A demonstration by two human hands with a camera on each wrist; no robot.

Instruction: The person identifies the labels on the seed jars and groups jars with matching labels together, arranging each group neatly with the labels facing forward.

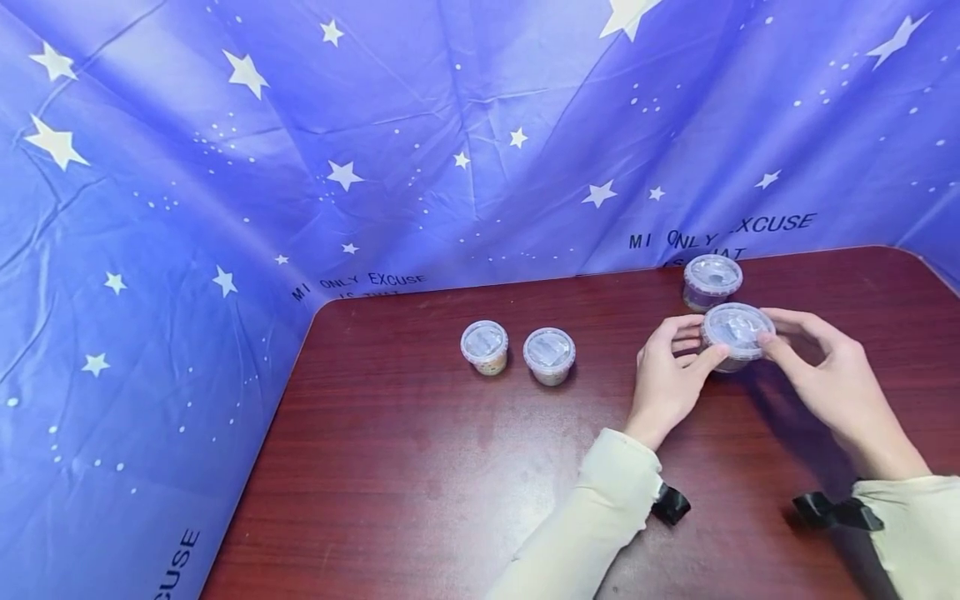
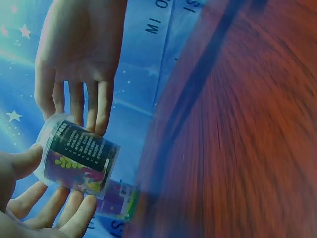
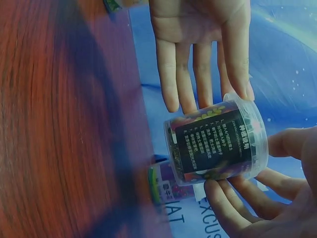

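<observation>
Above the table's right side, my left hand [image 1: 673, 375] and right hand [image 1: 828, 375] hold a clear lidded plastic cup [image 1: 738, 329] between them. Both thumbs lie at its lid rim, and the fingers bend round its sides. In the left wrist view the cup [image 2: 81, 158] shows a dark printed label with colourful leaf shapes. White instruction text in Chinese is visible on the same cup [image 3: 215, 144] in the right wrist view. Just behind it stands another lidded cup [image 1: 711, 283] with a purple label, partly covered in the wrist views.
Two smaller lidded cups, one [image 1: 484, 347] left of the other [image 1: 550, 357], stand apart near the middle of the dark red wooden table [image 1: 390, 467]. A blue star-printed cloth [image 1: 420, 167] hangs along the back and left edges.
</observation>
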